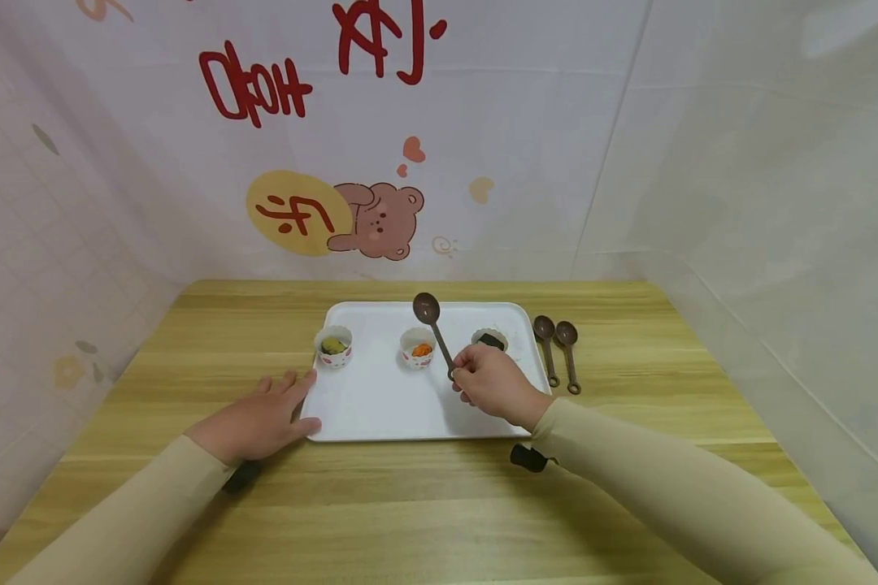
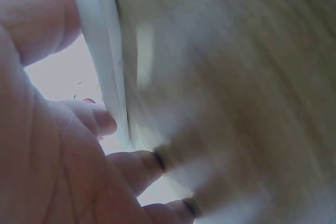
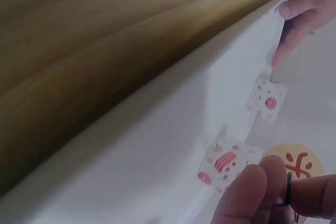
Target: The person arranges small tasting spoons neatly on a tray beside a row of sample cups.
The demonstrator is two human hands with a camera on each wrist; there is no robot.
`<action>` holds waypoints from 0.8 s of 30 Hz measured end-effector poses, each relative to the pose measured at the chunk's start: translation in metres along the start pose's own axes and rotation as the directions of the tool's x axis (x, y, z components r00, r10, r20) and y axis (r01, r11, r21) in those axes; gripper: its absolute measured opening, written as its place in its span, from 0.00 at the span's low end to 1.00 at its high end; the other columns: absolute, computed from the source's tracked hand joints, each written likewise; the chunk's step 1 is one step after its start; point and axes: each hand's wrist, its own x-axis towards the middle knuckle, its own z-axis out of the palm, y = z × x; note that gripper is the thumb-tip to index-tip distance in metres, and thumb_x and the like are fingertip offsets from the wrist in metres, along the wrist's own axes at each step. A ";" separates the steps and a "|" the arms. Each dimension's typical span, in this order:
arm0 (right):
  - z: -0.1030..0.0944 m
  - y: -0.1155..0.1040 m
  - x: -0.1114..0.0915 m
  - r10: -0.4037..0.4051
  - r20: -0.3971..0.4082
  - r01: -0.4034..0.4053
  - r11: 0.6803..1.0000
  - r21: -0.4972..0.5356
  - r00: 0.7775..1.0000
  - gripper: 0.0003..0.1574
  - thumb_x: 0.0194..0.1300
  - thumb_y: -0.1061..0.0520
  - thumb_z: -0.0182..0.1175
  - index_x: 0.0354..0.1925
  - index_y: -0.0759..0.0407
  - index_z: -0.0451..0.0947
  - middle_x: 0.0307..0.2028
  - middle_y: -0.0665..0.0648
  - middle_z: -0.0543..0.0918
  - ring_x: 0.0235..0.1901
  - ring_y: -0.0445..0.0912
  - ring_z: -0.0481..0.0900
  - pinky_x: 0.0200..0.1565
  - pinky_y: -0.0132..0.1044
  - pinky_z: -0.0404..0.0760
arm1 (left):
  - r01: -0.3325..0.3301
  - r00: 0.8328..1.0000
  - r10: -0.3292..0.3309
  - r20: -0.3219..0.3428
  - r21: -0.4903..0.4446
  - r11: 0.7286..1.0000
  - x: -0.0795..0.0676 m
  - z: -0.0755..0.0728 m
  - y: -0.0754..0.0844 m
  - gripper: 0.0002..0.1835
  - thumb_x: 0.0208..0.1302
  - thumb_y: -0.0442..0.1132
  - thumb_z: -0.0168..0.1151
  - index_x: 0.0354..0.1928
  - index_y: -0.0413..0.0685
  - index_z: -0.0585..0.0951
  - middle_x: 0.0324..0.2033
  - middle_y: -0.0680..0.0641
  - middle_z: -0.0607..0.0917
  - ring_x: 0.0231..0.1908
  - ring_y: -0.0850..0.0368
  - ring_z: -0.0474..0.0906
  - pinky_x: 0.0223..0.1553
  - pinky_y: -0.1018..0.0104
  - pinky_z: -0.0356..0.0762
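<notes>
My right hand (image 1: 499, 383) pinches the handle end of a brown measuring spoon (image 1: 427, 309) and holds it above a white tray (image 1: 373, 414). In the right wrist view only a thin dark part of the spoon (image 3: 288, 188) shows between thumb and fingers. My left hand (image 1: 263, 418) rests at the tray's left edge, fingers spread, its thumb touching the rim. On the tray stand three small patterned paper cups: the left cup (image 1: 334, 359) has yellow-green bits, the middle cup (image 1: 417, 361) orange bits, and the right cup (image 1: 479, 334), partly behind my right hand, dark pieces.
Two more brown spoons, a nearer-tray spoon (image 1: 545, 329) and an outer spoon (image 1: 567, 335), lie on the wooden table (image 1: 410, 504) right of the tray. A white printed curtain (image 1: 512, 122) rises behind the table and along both sides.
</notes>
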 end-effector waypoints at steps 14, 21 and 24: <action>0.040 -0.015 0.016 0.072 0.059 -0.075 0.996 0.054 0.996 0.07 0.72 0.63 0.57 0.40 0.62 0.82 0.31 0.60 0.89 0.23 0.44 0.80 0.25 0.33 0.80 | 0.016 1.000 -0.016 0.015 -0.003 1.000 0.001 0.000 0.000 0.50 0.75 0.68 0.54 0.84 0.41 0.54 0.78 0.21 0.54 0.74 0.09 0.46 0.66 0.20 0.62; 0.057 -0.019 0.022 0.085 0.102 -0.091 0.994 0.058 0.991 0.08 0.72 0.63 0.58 0.35 0.62 0.81 0.28 0.56 0.88 0.21 0.43 0.80 0.24 0.31 0.80 | 0.012 1.000 -0.012 0.003 0.005 1.000 0.001 0.000 -0.001 0.49 0.75 0.67 0.55 0.83 0.41 0.55 0.78 0.20 0.55 0.73 0.09 0.47 0.66 0.20 0.61; 0.062 -0.021 0.025 0.101 0.109 -0.107 0.993 0.058 0.989 0.09 0.72 0.63 0.58 0.34 0.63 0.82 0.27 0.56 0.88 0.22 0.43 0.80 0.25 0.32 0.82 | 0.014 1.000 -0.014 0.006 0.008 1.000 0.002 0.000 -0.001 0.50 0.75 0.67 0.55 0.83 0.41 0.55 0.78 0.21 0.55 0.73 0.09 0.47 0.66 0.20 0.62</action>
